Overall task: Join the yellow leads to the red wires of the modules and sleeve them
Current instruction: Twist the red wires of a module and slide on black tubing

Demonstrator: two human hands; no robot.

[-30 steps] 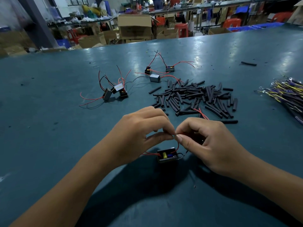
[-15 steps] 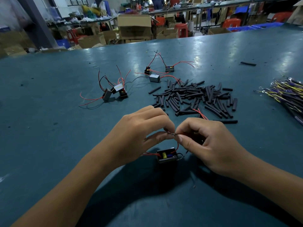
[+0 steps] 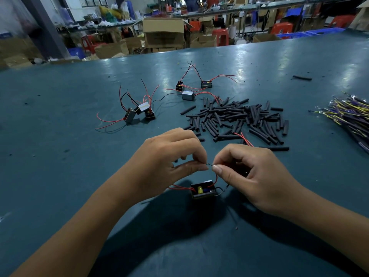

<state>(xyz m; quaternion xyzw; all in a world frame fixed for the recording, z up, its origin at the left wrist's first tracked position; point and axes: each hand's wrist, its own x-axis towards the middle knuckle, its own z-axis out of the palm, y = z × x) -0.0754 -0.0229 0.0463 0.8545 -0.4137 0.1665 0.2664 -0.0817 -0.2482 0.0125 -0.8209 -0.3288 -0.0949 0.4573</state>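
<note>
Since a second ago our fingertips have drawn slightly apart, baring a short twisted wire end between them. Our left hand (image 3: 169, 158) and right hand (image 3: 247, 172) each pinch it above the module (image 3: 203, 191) near the table's (image 3: 60, 176) front edge. Six more modules (image 3: 187, 95), sleeves (image 3: 239, 118) and yellow leads (image 3: 347, 114) lie beyond.

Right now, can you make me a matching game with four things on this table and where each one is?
Things:
1. heap of black sleeves
2. bundle of yellow leads
3. module with the yellow part
4. lone black sleeve

Places:
A. far right edge
B. just below the two hands
C. middle of the table
D. far back on the right, alone

Pairs: 1-C, 2-A, 3-B, 4-D
</note>
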